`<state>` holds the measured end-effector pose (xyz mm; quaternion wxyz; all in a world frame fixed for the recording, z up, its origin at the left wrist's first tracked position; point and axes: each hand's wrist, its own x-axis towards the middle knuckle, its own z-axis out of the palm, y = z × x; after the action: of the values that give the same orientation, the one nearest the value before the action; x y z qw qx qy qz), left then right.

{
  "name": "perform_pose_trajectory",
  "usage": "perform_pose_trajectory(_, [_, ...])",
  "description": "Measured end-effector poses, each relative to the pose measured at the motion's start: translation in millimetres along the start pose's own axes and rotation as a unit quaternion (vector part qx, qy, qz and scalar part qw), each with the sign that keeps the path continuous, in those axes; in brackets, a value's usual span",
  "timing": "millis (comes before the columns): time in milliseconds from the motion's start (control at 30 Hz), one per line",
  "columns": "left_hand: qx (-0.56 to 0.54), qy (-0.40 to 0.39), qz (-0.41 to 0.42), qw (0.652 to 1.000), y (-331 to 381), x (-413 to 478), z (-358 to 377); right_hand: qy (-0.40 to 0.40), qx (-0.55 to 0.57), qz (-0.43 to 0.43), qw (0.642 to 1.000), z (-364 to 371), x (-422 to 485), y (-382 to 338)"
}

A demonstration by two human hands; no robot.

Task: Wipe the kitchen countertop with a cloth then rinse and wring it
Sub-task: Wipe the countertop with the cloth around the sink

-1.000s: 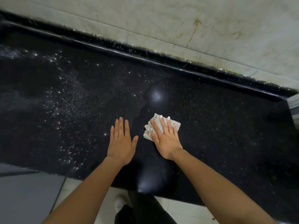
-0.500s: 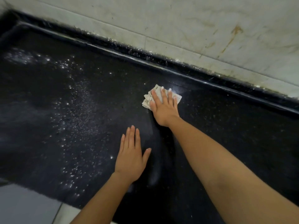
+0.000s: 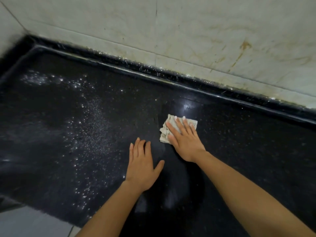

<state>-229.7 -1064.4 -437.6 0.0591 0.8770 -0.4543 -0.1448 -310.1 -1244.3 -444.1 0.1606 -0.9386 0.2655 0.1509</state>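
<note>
The right hand (image 3: 185,141) lies flat with its fingers straight and slightly spread, pressing a folded pale cloth (image 3: 165,132) down onto the black countertop (image 3: 248,151); nothing is curled round the cloth, it is simply held under the palm and fingers, and its far edge and left side stick out past the fingertips. The left hand (image 3: 142,166) holds nothing: it rests palm-down on the countertop just beside and nearer than the right, fingers together and straight, thumb out to the side toward the right wrist. The cloth sits roughly mid-counter, a little short of the raised black back lip (image 3: 188,84) that runs along the stained pale wall tiles (image 3: 205,40). To the left of both hands a broad scatter of white specks (image 3: 89,127) glints on the dark surface, perhaps droplets or powder, though the view is too dim to tell which. A bright light reflection (image 3: 187,106) shows just beyond the cloth.
</note>
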Motion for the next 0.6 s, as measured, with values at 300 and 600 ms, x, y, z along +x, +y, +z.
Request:
perform_pose_trajectory(300, [0.013,-0.033,-0.065,0.997,-42.3,100.4,-42.1,0.060,0.079,0.183,0.978,-13.0,14.5,51.2])
perform_pose_trajectory(600, [-0.022,-0.063,-0.072,0.995,-68.7,140.3,-39.5,0.153,0.186,0.445,0.862,-30.8,61.3,71.3])
